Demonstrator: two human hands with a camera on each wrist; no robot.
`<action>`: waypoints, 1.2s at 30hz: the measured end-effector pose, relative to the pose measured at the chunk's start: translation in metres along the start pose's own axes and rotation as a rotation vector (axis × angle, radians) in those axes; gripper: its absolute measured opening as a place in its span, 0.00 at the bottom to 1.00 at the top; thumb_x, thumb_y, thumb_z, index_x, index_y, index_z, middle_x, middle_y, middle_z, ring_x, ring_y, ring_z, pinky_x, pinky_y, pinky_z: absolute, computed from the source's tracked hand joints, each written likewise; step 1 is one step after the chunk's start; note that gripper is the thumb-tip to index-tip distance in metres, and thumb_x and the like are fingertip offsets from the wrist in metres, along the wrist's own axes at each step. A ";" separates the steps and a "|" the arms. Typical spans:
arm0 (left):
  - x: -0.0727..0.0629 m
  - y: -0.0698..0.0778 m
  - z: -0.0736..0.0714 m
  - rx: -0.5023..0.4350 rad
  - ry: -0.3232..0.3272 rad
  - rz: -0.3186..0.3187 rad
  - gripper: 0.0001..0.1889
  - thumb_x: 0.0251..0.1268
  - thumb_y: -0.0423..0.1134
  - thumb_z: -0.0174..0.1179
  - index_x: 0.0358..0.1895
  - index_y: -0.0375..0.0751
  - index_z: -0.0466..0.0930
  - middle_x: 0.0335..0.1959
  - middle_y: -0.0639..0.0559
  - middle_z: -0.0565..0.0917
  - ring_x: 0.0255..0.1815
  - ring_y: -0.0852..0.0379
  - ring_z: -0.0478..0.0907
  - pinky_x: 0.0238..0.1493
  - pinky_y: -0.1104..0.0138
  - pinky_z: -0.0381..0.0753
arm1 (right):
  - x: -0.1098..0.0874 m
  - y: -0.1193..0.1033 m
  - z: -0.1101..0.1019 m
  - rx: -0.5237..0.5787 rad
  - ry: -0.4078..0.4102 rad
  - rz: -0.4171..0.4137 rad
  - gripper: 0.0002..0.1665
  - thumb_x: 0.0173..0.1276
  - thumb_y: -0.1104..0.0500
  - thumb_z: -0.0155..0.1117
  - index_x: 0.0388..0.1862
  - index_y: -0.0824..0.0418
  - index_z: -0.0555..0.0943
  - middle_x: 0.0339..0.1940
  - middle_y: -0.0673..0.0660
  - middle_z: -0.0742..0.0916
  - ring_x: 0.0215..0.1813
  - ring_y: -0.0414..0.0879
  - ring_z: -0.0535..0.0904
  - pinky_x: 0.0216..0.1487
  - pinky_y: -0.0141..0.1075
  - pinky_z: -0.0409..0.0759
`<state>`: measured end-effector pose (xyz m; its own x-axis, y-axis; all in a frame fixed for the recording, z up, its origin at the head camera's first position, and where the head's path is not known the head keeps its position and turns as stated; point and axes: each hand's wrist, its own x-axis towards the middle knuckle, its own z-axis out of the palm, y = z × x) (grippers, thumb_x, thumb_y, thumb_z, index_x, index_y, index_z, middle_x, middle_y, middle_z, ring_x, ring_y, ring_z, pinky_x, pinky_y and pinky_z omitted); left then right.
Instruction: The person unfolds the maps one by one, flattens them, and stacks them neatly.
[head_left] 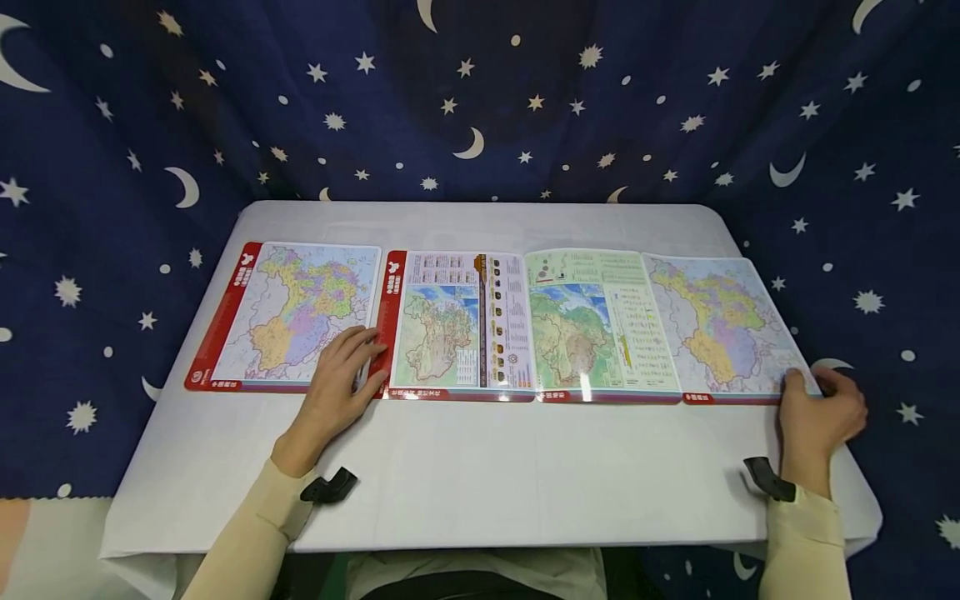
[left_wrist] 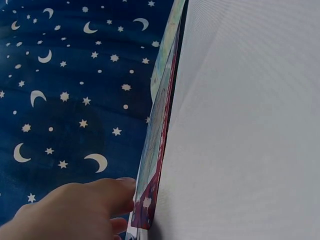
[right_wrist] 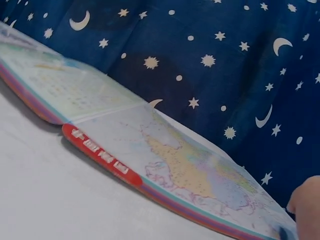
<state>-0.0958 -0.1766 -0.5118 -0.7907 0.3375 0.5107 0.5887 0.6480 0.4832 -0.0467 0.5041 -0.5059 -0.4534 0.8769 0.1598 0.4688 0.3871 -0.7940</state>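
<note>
A laminated folding map lies opened out across the table in three panels, with a red band on its left edge. My right hand holds its lower right corner, the thumb on top and the fingers round the outer edge. The corner also appears beside part of that hand in the right wrist view. To the left lies a second map sheet with a red left band. My left hand lies over that sheet's lower right part, its fingertips touching the folding map's red band.
White cloth covers the table, bare in front of the maps. A dark blue curtain with moons and stars hangs behind and at both sides. Black straps sit at the wrists.
</note>
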 end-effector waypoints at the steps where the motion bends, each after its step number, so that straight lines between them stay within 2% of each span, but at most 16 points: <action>1: 0.000 0.000 0.000 -0.004 0.007 -0.001 0.18 0.64 0.33 0.71 0.56 0.33 0.85 0.66 0.34 0.81 0.72 0.33 0.70 0.69 0.35 0.64 | -0.001 0.000 0.001 0.005 0.019 -0.024 0.29 0.67 0.46 0.66 0.64 0.55 0.84 0.36 0.27 0.66 0.67 0.44 0.70 0.77 0.43 0.56; 3: 0.000 0.001 -0.001 -0.012 0.018 0.000 0.17 0.64 0.33 0.71 0.55 0.33 0.86 0.65 0.34 0.81 0.72 0.33 0.70 0.69 0.35 0.63 | -0.003 -0.001 0.001 0.025 0.061 -0.072 0.28 0.66 0.47 0.67 0.61 0.58 0.85 0.36 0.27 0.67 0.61 0.37 0.70 0.76 0.44 0.57; 6: 0.001 0.001 -0.002 -0.016 0.027 0.006 0.17 0.63 0.33 0.72 0.54 0.33 0.86 0.65 0.33 0.82 0.71 0.32 0.71 0.69 0.35 0.63 | -0.008 -0.005 0.002 0.063 0.107 -0.118 0.24 0.66 0.48 0.67 0.57 0.58 0.87 0.36 0.27 0.70 0.51 0.23 0.60 0.73 0.42 0.59; 8: 0.001 0.001 -0.003 -0.015 0.028 0.011 0.17 0.63 0.33 0.72 0.54 0.33 0.86 0.64 0.33 0.82 0.71 0.32 0.71 0.70 0.35 0.63 | -0.013 -0.008 0.002 0.085 0.105 -0.111 0.22 0.67 0.48 0.66 0.57 0.55 0.87 0.37 0.27 0.72 0.50 0.21 0.60 0.73 0.40 0.58; 11: 0.001 0.000 -0.003 -0.008 0.027 0.015 0.16 0.63 0.32 0.72 0.54 0.33 0.86 0.64 0.33 0.82 0.71 0.32 0.71 0.69 0.35 0.63 | -0.020 -0.013 0.005 0.093 0.057 -0.079 0.21 0.70 0.46 0.65 0.58 0.51 0.87 0.39 0.27 0.74 0.56 0.22 0.63 0.73 0.38 0.56; 14: 0.000 -0.001 -0.004 -0.003 0.031 0.011 0.16 0.63 0.33 0.72 0.53 0.34 0.86 0.64 0.34 0.82 0.70 0.33 0.72 0.69 0.35 0.63 | -0.025 -0.018 0.008 0.096 0.018 -0.085 0.21 0.72 0.46 0.64 0.60 0.52 0.87 0.41 0.28 0.77 0.62 0.26 0.66 0.72 0.37 0.54; 17: -0.001 -0.001 -0.006 -0.004 0.040 0.006 0.16 0.63 0.34 0.73 0.53 0.34 0.86 0.64 0.34 0.82 0.71 0.33 0.72 0.69 0.35 0.63 | -0.028 -0.024 0.012 0.108 0.005 -0.106 0.21 0.72 0.48 0.65 0.59 0.53 0.87 0.40 0.28 0.78 0.62 0.26 0.67 0.71 0.36 0.53; 22: 0.001 -0.001 -0.007 -0.015 0.056 0.005 0.16 0.63 0.34 0.72 0.52 0.34 0.87 0.62 0.34 0.83 0.70 0.34 0.72 0.68 0.36 0.64 | -0.031 -0.031 0.016 0.114 -0.001 -0.137 0.20 0.71 0.49 0.65 0.57 0.56 0.89 0.34 0.26 0.77 0.51 0.20 0.67 0.66 0.34 0.58; 25: 0.002 -0.001 -0.007 -0.030 0.072 0.006 0.14 0.63 0.32 0.71 0.50 0.33 0.87 0.61 0.34 0.84 0.69 0.34 0.73 0.69 0.37 0.63 | -0.032 -0.036 0.018 0.101 0.001 -0.189 0.20 0.71 0.49 0.66 0.55 0.59 0.90 0.31 0.25 0.76 0.44 0.19 0.68 0.64 0.35 0.61; 32: 0.001 -0.003 -0.007 -0.051 0.102 0.006 0.11 0.64 0.32 0.70 0.48 0.34 0.88 0.60 0.35 0.85 0.68 0.34 0.73 0.70 0.38 0.63 | -0.038 -0.049 0.027 0.110 -0.027 -0.273 0.18 0.71 0.52 0.66 0.52 0.61 0.90 0.29 0.25 0.78 0.38 0.20 0.70 0.62 0.37 0.60; 34: -0.001 -0.004 -0.008 -0.056 0.107 0.003 0.11 0.64 0.32 0.70 0.48 0.34 0.89 0.60 0.35 0.85 0.68 0.35 0.74 0.70 0.39 0.63 | -0.043 -0.052 0.031 0.115 -0.036 -0.299 0.17 0.70 0.53 0.66 0.50 0.61 0.90 0.30 0.30 0.82 0.37 0.21 0.71 0.59 0.36 0.60; 36: -0.004 -0.006 -0.011 -0.056 0.119 0.000 0.11 0.64 0.31 0.70 0.48 0.33 0.89 0.60 0.35 0.85 0.68 0.35 0.74 0.70 0.40 0.64 | -0.050 -0.057 0.036 0.124 -0.046 -0.329 0.16 0.70 0.55 0.66 0.49 0.62 0.91 0.33 0.40 0.86 0.37 0.23 0.72 0.55 0.32 0.62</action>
<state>-0.0946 -0.1887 -0.5089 -0.7675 0.2521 0.5895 0.5995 0.6079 0.5206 -0.0779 0.4279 -0.4893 -0.5998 0.6962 0.3944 0.1978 0.6066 -0.7700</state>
